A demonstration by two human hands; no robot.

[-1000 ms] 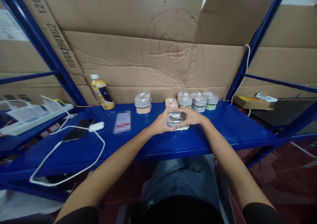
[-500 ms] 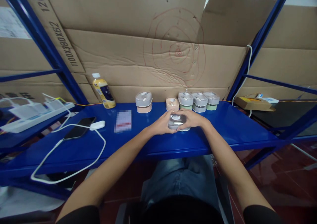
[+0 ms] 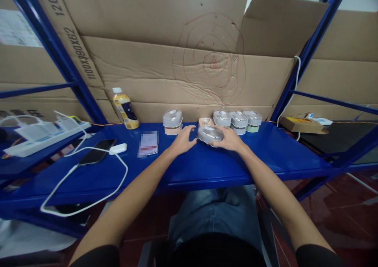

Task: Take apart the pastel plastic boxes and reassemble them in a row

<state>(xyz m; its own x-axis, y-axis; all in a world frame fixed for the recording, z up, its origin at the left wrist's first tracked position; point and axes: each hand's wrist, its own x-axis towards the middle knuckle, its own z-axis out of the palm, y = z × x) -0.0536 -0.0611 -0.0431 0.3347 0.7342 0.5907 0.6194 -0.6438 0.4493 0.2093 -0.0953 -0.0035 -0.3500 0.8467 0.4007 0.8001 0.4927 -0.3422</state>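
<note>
My right hand (image 3: 232, 139) pinches the grey, clear-topped box (image 3: 210, 134) at its three o'clock edge. My left hand (image 3: 182, 141) is spread just beside its nine o'clock side. Box position: my twelve o'clock, over the blue table (image 3: 212, 166); peach container (image 3: 206, 121) behind it. Yellow bottle (image 3: 126, 111): eleven o'clock.

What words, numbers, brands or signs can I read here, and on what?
"1100X380X62": on the cardboard strip at left.
"120X", then cut off: higher on the same strip.
Too small or blurred: the bottle label, the round sticker on the grey container in the right hand, stickers on the containers behind, the paper at upper left, dark print on the far-left cardboard.
Pixelated: the flat item on the table.
No readable brand.
</note>
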